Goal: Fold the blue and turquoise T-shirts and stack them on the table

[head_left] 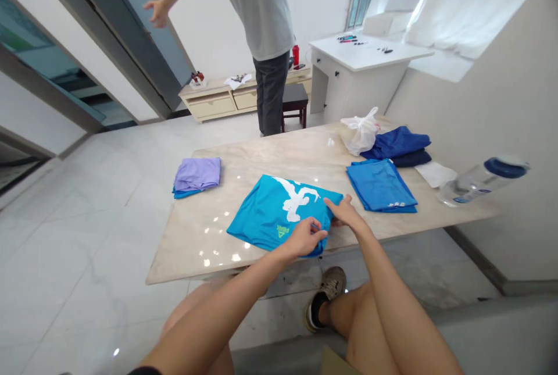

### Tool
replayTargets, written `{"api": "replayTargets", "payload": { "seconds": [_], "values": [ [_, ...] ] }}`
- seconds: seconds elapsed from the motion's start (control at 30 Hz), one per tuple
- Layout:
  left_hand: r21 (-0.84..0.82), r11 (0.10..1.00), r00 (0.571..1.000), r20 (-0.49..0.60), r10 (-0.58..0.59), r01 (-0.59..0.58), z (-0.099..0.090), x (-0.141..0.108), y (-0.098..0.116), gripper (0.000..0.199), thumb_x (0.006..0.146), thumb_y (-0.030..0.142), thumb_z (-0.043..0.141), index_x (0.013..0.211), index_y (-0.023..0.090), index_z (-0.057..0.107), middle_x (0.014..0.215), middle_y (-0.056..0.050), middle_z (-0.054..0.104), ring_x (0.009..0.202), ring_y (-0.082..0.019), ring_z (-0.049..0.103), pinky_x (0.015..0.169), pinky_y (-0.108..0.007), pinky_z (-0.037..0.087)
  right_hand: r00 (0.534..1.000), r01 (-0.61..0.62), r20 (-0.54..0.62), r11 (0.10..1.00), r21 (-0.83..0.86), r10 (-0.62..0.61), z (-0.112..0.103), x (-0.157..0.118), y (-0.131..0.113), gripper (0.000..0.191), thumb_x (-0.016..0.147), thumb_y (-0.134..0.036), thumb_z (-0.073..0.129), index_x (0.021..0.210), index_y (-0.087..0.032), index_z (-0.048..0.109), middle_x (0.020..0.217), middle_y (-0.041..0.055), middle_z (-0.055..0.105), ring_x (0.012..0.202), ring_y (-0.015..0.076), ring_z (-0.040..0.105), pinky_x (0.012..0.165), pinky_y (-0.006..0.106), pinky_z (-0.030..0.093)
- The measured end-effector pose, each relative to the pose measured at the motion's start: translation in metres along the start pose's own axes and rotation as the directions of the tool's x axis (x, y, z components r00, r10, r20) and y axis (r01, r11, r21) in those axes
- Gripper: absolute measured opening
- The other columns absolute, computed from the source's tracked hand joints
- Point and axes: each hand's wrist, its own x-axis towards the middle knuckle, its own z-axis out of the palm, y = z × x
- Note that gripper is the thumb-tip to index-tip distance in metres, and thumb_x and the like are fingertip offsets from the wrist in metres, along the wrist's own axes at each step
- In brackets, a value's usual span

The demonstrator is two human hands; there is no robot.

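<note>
A bright blue T-shirt [261,212] with a white figure print and a small yellow-green logo lies partly folded on the table, near its front edge. My right hand [344,212] grips the shirt's right end, thumb on top and the other fingers partly hidden beneath the cloth. Close beside it, my left hand [305,237] rests on the lower right part of the shirt, its fingers curled in on the fabric. To the right lies a folded blue garment [381,184]. On the left side sits a folded purple garment [198,173] with blue cloth under it.
The marbled table [183,247] also bears a white plastic bag [361,131], dark blue clothes [401,145], a white paper [436,173] and a clear bottle [475,183] with a blue lid. Beyond it stand a person [265,9], a stool [295,96], a low cabinet [211,106] and a white desk [361,52].
</note>
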Motion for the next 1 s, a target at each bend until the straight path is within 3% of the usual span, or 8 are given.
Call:
{"api": "replayTargets", "payload": {
  "seconds": [0.13, 0.27, 0.4, 0.53, 0.63, 0.7, 0.8, 1.0],
  "values": [
    [-0.148, 0.989, 0.998, 0.067, 0.021, -0.011, 0.004, -0.016, -0.005, 0.009, 0.092, 0.023, 0.079, 0.095, 0.030, 0.073, 0.107, -0.011, 0.083, 0.098, -0.027, 0.080, 0.090, -0.042, 0.067, 0.983, 0.092, -0.149, 0.989, -0.113, -0.108, 0.005, 0.000, -0.012, 0.108, 0.088, -0.034, 0.075, 0.172, 0.008, 0.020, 0.123, 0.0312, 0.078, 0.111, 0.0371, 0.078, 0.090, 0.043, 0.063],
    [-0.236, 0.972, 0.999, 0.041, -0.005, 0.014, -0.020, -0.016, -0.020, 0.012, 0.093, 0.020, 0.078, 0.092, 0.027, 0.068, 0.103, -0.011, 0.082, 0.097, -0.026, 0.078, 0.090, -0.040, 0.065, 0.896, 0.220, -0.337, 0.948, -0.230, -0.290, 0.017, -0.008, -0.041, 0.089, 0.089, -0.021, 0.064, 0.170, 0.000, 0.035, 0.117, 0.0251, 0.079, 0.114, 0.0355, 0.076, 0.102, 0.045, 0.059],
    [-0.322, 0.947, 1.000, 0.000, -0.017, 0.016, -0.086, -0.017, -0.055, 0.011, 0.097, 0.029, 0.075, 0.099, 0.023, 0.067, 0.103, -0.010, 0.081, 0.093, -0.023, 0.076, 0.085, -0.036, 0.062, 0.847, 0.449, -0.314, 0.894, -0.012, -0.429, 0.064, -0.027, -0.091, 0.078, 0.095, -0.030, 0.059, 0.168, -0.010, 0.040, 0.116, 0.0179, 0.079, 0.103, 0.0299, 0.077, 0.099, 0.045, 0.063],
    [-0.313, 0.947, 0.986, -0.115, -0.119, 0.077, -0.164, -0.023, -0.113, 0.027, 0.097, 0.042, 0.073, 0.110, 0.019, 0.069, 0.109, -0.011, 0.079, 0.096, -0.024, 0.076, 0.086, -0.036, 0.060, 0.774, 0.622, -0.175, 0.682, 0.384, -0.608, 0.120, -0.042, -0.133, 0.073, 0.101, -0.041, 0.055, 0.170, -0.026, 0.034, 0.142, 0.0150, 0.074, 0.105, 0.0254, 0.079, 0.087, 0.041, 0.068],
    [-0.155, 0.966, 0.933, -0.264, -0.242, 0.207, -0.197, -0.027, -0.150, 0.030, 0.096, 0.039, 0.073, 0.117, 0.017, 0.072, 0.115, -0.014, 0.079, 0.099, -0.027, 0.077, 0.087, -0.038, 0.060, 0.745, 0.658, -0.133, 0.688, 0.307, -0.653, 0.138, -0.042, -0.141, 0.055, 0.105, -0.035, 0.051, 0.159, -0.026, 0.049, 0.134, 0.0125, 0.077, 0.102, 0.0238, 0.081, 0.087, 0.040, 0.068],
    [-0.013, 0.968, 0.918, -0.315, -0.241, 0.250, -0.201, -0.029, -0.163, 0.030, 0.098, 0.034, 0.071, 0.122, 0.016, 0.071, 0.124, -0.017, 0.077, 0.102, -0.028, 0.077, 0.090, -0.039, 0.060, 0.735, 0.678, -0.097, 0.727, 0.113, -0.671, 0.136, -0.039, -0.136, 0.043, 0.105, -0.027, 0.049, 0.146, -0.022, 0.062, 0.126, 0.0129, 0.080, 0.101, 0.0239, 0.080, 0.093, 0.041, 0.066],
    [0.202, 0.954, 0.946, -0.282, -0.161, 0.222, -0.191, -0.030, -0.164, 0.036, 0.101, 0.030, 0.070, 0.134, 0.015, 0.066, 0.134, -0.019, 0.072, 0.108, -0.029, 0.077, 0.096, -0.041, 0.060, 0.746, 0.650, -0.025, 0.736, -0.191, -0.665, 0.121, -0.033, -0.124, 0.037, 0.106, -0.021, 0.047, 0.133, -0.016, 0.072, 0.123, 0.0159, 0.081, 0.109, 0.0273, 0.079, 0.103, 0.042, 0.061],
    [0.650, 0.754, 0.994, -0.098, -0.038, 0.093, -0.158, -0.029, -0.138, 0.036, 0.107, 0.029, 0.067, 0.141, 0.022, 0.061, 0.137, -0.016, 0.068, 0.128, -0.035, 0.068, 0.101, -0.044, 0.056, 0.887, 0.409, 0.015, 0.770, -0.490, -0.461, 0.083, -0.024, -0.098, 0.035, 0.108, -0.025, 0.052, 0.131, -0.017, 0.076, 0.122, 0.0148, 0.083, 0.114, 0.0287, 0.078, 0.096, 0.034, 0.056]
  ]
}}
